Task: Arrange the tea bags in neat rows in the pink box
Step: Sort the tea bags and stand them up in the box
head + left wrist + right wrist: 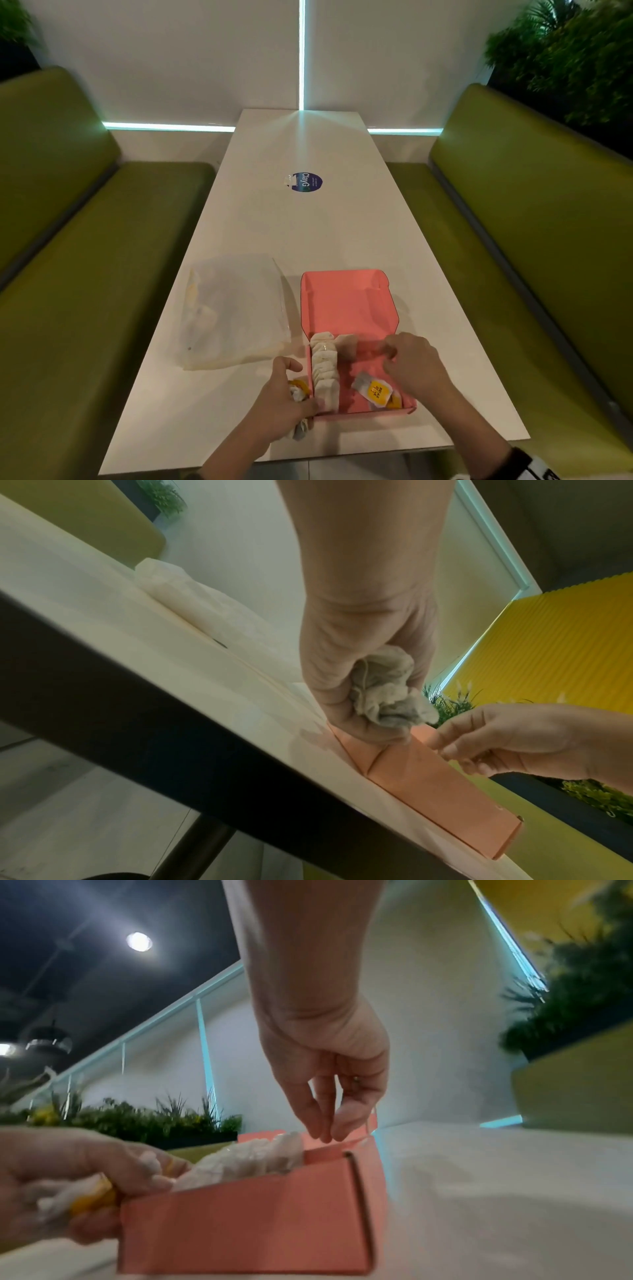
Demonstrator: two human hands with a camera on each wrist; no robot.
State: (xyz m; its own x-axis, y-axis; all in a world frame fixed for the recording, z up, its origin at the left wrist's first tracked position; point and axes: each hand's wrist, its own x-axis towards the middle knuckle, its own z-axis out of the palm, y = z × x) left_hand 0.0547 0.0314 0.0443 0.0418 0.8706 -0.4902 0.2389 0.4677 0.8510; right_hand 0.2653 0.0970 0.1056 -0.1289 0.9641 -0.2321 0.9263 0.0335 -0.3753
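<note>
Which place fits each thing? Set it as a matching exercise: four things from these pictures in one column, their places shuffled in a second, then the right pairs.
1. row of tea bags
2. loose tea bag with yellow tag
3. clear plastic bag
4. bunch of tea bags

a. gripped in the left hand
b. table, left of the pink box
c. along the box's left wall
d. box floor, near right corner

Pairs: 1-c, 2-d, 3-b, 4-a

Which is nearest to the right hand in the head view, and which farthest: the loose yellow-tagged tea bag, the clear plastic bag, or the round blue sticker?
From the right hand:
1. Loose yellow-tagged tea bag, lying in the pink cardboard box, just below-left of the hand.
2. Clear plastic bag, on the white table left of the box.
3. Round blue sticker, far up the table's middle.
</note>
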